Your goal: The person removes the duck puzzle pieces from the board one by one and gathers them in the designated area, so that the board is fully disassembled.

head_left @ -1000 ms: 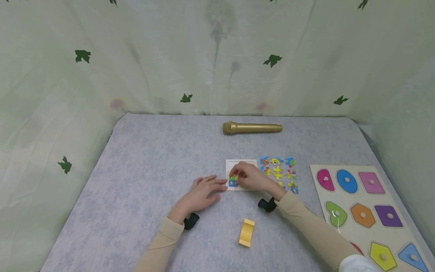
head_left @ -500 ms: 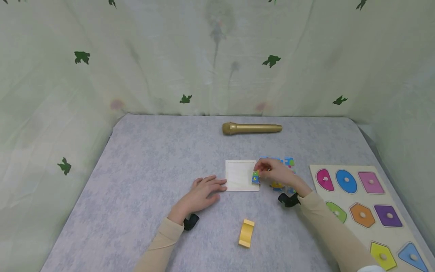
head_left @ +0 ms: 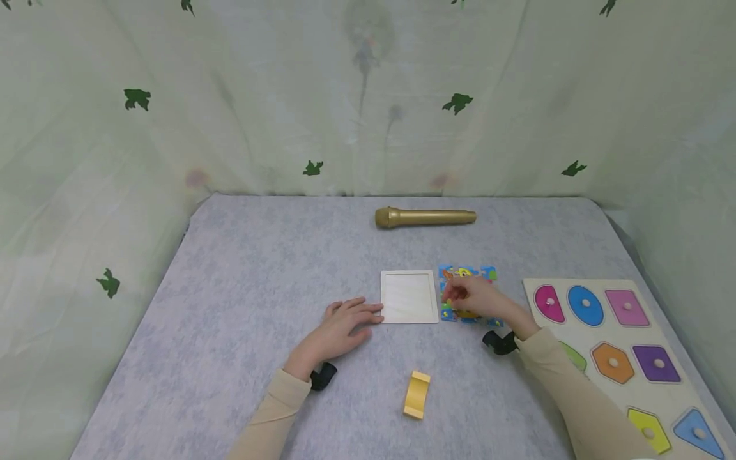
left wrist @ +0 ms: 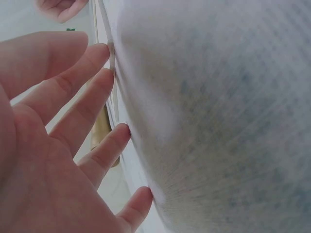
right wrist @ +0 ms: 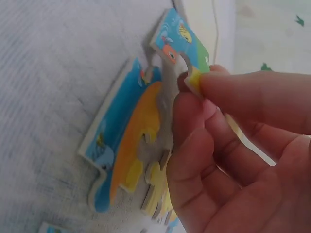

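My right hand (head_left: 482, 299) pinches a jigsaw puzzle piece (right wrist: 181, 42) between thumb and fingers at the left side of a group of pieces. The piece is blue and green with small fish on it. Other jigsaw pieces (right wrist: 121, 121), blue, orange and yellow, lie on the cloth in rows with gaps between them; my hand covers part of them in the head view. A shallow white puzzle frame (head_left: 408, 297) lies just left of the pieces. At its left edge rests my left hand (head_left: 344, 327), fingers spread, fingertips touching the frame's edge or the cloth beside it.
A golden microphone (head_left: 425, 218) lies farther back. Nearer the person is a small yellow curved block (head_left: 416, 395). To the right lies a knobbed shape board (head_left: 621, 332), partly under the right forearm. A pale curtain hangs behind the table.
My right hand has lifted the piece out of the white frame's lower left corner and carried it right, to the other pieces. The left hand has stayed in place.
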Action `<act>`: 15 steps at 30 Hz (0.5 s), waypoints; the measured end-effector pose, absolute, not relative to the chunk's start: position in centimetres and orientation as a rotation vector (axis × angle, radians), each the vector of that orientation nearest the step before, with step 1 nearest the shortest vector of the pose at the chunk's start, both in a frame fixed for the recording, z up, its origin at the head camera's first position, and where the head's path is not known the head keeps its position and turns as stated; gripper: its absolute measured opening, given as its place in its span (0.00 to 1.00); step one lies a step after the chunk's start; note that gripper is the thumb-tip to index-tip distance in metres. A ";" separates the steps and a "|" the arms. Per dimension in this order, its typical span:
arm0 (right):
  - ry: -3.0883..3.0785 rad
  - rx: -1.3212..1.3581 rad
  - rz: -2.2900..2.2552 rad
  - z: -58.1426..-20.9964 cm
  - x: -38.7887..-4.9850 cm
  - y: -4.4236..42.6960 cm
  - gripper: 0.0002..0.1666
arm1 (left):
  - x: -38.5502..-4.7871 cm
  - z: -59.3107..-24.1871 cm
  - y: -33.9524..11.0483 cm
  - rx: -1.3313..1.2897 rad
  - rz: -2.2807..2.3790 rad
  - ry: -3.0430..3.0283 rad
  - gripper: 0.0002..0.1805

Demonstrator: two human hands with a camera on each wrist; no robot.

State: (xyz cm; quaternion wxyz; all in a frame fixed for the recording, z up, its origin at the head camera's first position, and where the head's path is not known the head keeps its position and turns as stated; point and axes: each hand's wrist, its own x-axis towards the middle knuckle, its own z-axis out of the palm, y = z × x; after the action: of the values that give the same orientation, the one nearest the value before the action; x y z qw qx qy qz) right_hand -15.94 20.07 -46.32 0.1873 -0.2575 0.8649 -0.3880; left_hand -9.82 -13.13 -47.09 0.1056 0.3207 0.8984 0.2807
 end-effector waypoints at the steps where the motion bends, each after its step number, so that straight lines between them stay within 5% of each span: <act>1: 2.453 -0.739 -1.068 -46.4 -15.9 19.9 0.08 | -9.8 -47.1 -13.1 0.945 0.829 2.646 0.17; 15: 2.666 -0.820 -0.818 -46.3 -14.6 18.6 0.10 | -9.7 -47.4 -13.2 0.932 0.851 2.645 0.17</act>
State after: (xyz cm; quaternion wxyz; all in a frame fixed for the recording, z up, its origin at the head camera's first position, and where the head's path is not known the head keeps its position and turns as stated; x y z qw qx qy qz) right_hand -14.65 18.57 -46.29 0.1172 -0.2802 0.9108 -0.2796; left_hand -9.70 -13.19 -47.35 0.1053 0.3162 0.8975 0.2889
